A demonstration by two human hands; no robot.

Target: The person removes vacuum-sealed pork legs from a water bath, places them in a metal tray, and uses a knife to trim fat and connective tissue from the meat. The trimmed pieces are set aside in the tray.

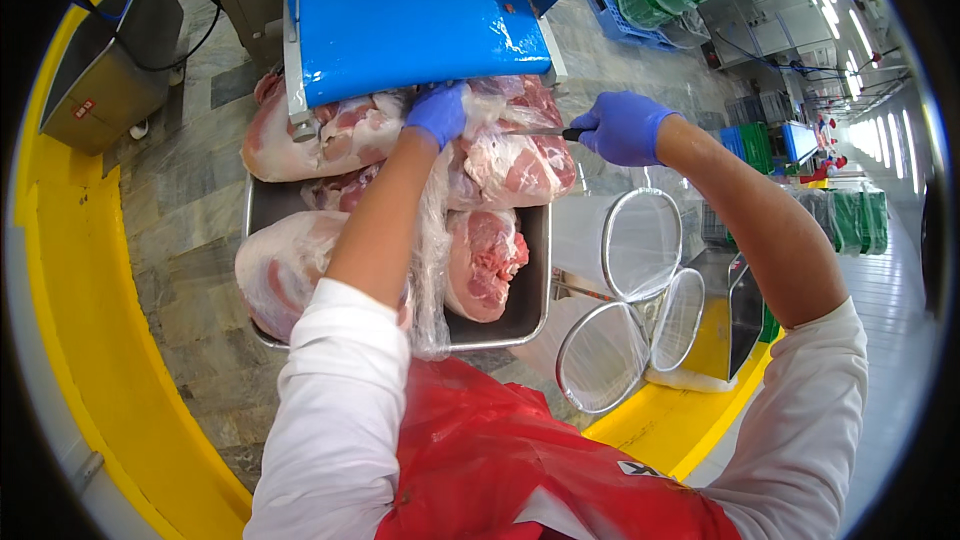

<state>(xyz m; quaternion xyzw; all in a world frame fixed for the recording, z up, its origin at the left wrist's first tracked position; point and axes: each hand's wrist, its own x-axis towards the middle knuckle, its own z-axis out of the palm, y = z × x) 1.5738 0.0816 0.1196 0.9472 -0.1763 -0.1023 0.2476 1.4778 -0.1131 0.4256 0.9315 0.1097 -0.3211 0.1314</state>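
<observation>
a red apron [480, 450] occupies lower centre, while the meat cut [510, 168] at upper centre, judged heavy, soft and slippery, warrants support from beneath, left hand [438, 112] finger state indeterminable, right hand [628, 128] fingers curled round a knife [548, 131].

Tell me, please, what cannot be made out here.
In the head view:
What the left hand grips: hidden by the hand and plastic film.
Tip of the knife: lost against the raw meat.
Floor of the metal tub: mostly covered by raw meat.
Far end of the blue conveyor belt: cut off by the top edge.
</observation>
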